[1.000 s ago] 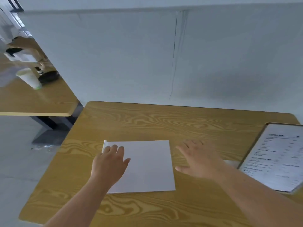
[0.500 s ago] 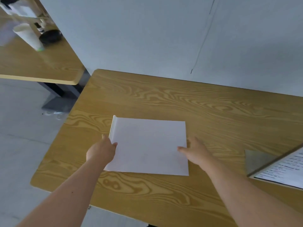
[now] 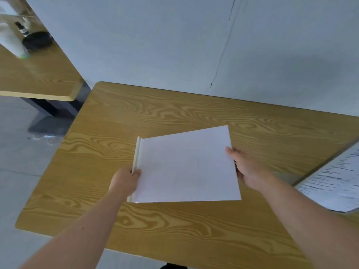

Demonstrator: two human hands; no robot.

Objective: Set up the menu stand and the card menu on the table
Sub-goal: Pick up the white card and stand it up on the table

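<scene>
1. Menu stand (image 3: 186,167), seen from the head camera, is a flat white board with a thick strip along its left side.
2. It is held over the wooden table (image 3: 155,117), and its far right corner sits higher than the rest.
3. Left hand (image 3: 124,181) is closed on the left side of the menu stand, with the thumb on top by the strip.
4. Right hand (image 3: 246,169) is closed on the right side, thumb on top and fingers under.
5. Card menu (image 3: 334,183), with lines of black print, lies on the table at the right, well apart from the stand.
6. A second wooden table (image 3: 38,74) stands at the far left, with a white cup (image 3: 11,43) and a dark round thing (image 3: 37,40) on it.
7. A grey wall (image 3: 174,41) is behind the tables.
</scene>
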